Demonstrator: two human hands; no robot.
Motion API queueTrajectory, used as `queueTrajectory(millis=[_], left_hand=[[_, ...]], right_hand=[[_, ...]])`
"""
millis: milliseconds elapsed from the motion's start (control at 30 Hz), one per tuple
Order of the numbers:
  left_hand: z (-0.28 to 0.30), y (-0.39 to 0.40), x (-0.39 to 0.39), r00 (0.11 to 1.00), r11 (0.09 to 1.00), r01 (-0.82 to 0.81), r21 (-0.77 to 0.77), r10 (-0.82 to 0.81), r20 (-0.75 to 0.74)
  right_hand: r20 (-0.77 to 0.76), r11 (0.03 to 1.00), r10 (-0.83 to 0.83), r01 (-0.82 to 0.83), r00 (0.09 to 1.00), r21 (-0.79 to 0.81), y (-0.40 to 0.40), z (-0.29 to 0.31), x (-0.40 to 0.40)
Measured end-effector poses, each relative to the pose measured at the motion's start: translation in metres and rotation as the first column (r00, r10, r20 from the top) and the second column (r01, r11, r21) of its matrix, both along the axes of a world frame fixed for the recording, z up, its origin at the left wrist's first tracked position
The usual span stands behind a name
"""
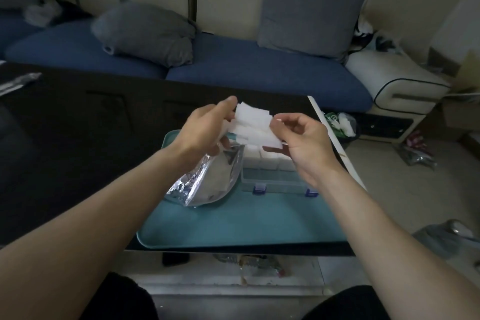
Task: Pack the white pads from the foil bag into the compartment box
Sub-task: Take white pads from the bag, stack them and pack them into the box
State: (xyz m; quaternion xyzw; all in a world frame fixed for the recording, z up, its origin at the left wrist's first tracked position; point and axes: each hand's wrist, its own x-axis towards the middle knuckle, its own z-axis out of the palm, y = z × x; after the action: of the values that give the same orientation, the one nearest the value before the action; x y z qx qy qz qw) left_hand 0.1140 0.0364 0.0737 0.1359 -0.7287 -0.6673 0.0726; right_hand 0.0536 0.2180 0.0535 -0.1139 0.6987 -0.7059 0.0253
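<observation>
I have both hands up over the teal tray point(233, 226) on the worktop — left hand point(205, 130) and right hand point(301, 143) each pinching an end of a sheaf of white pads point(253, 122). The compartment box point(275, 176) at the tray's far right shows its far cells filled and the near row bare, so I judge the packing partly done. The foil bag point(207, 179) slumps beside the box (its print too blurred to read) — more pads may be inside.

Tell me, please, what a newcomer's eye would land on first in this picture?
Probably the bright stack of white pads, held up mid-frame between the left hand and right hand. Below them a shiny foil bag lies on a teal tray, beside a clear compartment box already holding pads in its far cells.
</observation>
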Motion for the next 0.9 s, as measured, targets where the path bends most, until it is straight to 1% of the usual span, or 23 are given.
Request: queueTrajectory(millis=[33, 67, 100, 133, 233, 267, 333, 400, 500, 567, 600, 667, 700, 733, 767, 800, 833, 867, 900], left_hand=[[0.001, 0.002, 0.001, 0.997, 0.987, 0.057, 0.152, -0.063, 0.036], [0.001, 0.004, 0.002, 0.992, 0.964, 0.098, 0.248, -0.114, 0.049], [-0.002, 0.005, 0.002, 0.99, 0.955, 0.118, 0.272, -0.136, 0.048], [-0.005, 0.007, 0.001, 0.992, 0.964, 0.107, 0.245, -0.121, 0.044], [-0.012, 0.01, 0.002, 1.0, 0.998, -0.007, 0.065, 0.008, -0.007], [-0.012, 0.012, 0.003, 0.998, 0.999, -0.038, 0.024, 0.039, -0.045], [-0.012, 0.016, 0.006, 0.989, 0.996, -0.088, -0.025, 0.085, -0.117], [-0.011, 0.021, 0.009, 0.983, 0.994, -0.102, -0.031, 0.096, -0.156], [-0.01, 0.025, 0.01, 0.989, 0.997, -0.07, -0.031, 0.065, -0.134], [-0.01, 0.024, 0.008, 0.995, 0.999, -0.038, -0.026, 0.036, -0.098], [-0.01, 0.023, 0.006, 0.996, 1.0, -0.028, 0.001, 0.027, -0.088], [-0.012, 0.019, 0.001, 0.998, 0.988, -0.024, 0.151, 0.032, -0.047], [-0.012, 0.015, -0.002, 1.0, 0.966, -0.009, 0.259, 0.012, -0.008], [-0.012, 0.011, -0.003, 0.999, 0.932, 0.026, 0.361, -0.041, 0.034], [-0.012, 0.007, -0.004, 0.99, 0.898, 0.077, 0.432, -0.119, 0.072], [-0.012, 0.004, -0.004, 0.973, 0.873, 0.137, 0.467, -0.206, 0.1], [-0.012, 0.002, -0.002, 0.951, 0.861, 0.206, 0.465, -0.288, 0.113], [-0.012, 0.001, 0.0, 0.929, 0.863, 0.279, 0.42, -0.354, 0.111], [-0.013, 0.001, 0.002, 0.911, 0.876, 0.345, 0.337, -0.398, 0.103]], right_hand=[[-0.043, 0.998, 0.036, -0.034, 0.998, 0.052, 0.002, 0.001, 0.001], [-0.07, 0.994, 0.067, -0.061, 0.995, 0.092, 0.003, 0.0, 0.001], [-0.075, 0.99, 0.097, -0.088, 0.993, 0.108, 0.003, 0.0, 0.003], [-0.075, 0.987, 0.112, -0.103, 0.991, 0.121, 0.002, -0.003, 0.003], [-0.104, 0.982, 0.074, -0.054, 0.992, 0.181, 0.0, -0.009, 0.002], [-0.079, 0.984, 0.067, -0.053, 0.995, 0.168, -0.001, -0.008, 0.002], [0.038, 0.989, 0.102, -0.105, 0.994, 0.101, -0.003, -0.007, 0.004], [0.107, 0.989, 0.139, -0.143, 0.985, 0.039, -0.007, -0.01, 0.006], [0.081, 0.988, 0.127, -0.133, 0.989, 0.073, -0.01, -0.01, 0.008], [0.1, 0.992, 0.117, -0.121, 0.988, 0.035, -0.006, -0.005, 0.008], [0.13, 0.993, 0.117, -0.118, 0.985, 0.001, -0.002, -0.002, 0.006], [0.197, 0.986, 0.164, -0.159, 0.967, -0.042, 0.008, 0.002, 0.0], [0.231, 0.978, 0.209, -0.202, 0.95, -0.054, 0.012, 0.005, -0.001], [0.257, 0.965, 0.26, -0.255, 0.931, -0.055, 0.016, 0.007, -0.002], [0.277, 0.951, 0.305, -0.305, 0.911, -0.045, 0.02, 0.007, -0.003], [0.294, 0.934, 0.349, -0.357, 0.89, -0.026, 0.023, 0.009, -0.004], [0.317, 0.911, 0.391, -0.412, 0.864, -0.001, 0.026, 0.01, -0.004], [0.347, 0.881, 0.434, -0.472, 0.831, 0.029, 0.028, 0.011, -0.003], [0.38, 0.845, 0.471, -0.531, 0.796, 0.065, 0.029, 0.011, -0.001]])
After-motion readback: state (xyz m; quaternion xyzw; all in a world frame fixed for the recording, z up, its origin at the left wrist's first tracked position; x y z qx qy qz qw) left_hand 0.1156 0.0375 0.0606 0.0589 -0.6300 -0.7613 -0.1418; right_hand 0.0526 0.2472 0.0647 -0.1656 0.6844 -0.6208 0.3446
